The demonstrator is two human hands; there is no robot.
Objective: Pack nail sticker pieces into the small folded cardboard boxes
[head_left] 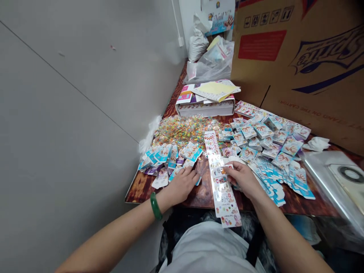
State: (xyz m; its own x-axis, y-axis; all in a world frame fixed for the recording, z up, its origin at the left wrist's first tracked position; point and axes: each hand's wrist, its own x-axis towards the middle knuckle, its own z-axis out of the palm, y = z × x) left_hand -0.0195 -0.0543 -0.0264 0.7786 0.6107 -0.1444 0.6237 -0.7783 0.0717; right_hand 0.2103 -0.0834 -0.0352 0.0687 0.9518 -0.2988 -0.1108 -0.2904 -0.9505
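While the right hand pinches a small sticker packet over the long sticker strip lying mid-table, the left hand rests flat, fingers spread, on the blue card pile. Best practice, judged from this layout: press the strip flat, separate one packet cleanly, and keep the stacked cards at the right undisturbed.

Big cardboard carton (printed), plastic bags, flat white box behind.

"Nail" is read on display box at back; "…and on the carton", upside down, on cardboard carton. Small packs' print illegible.
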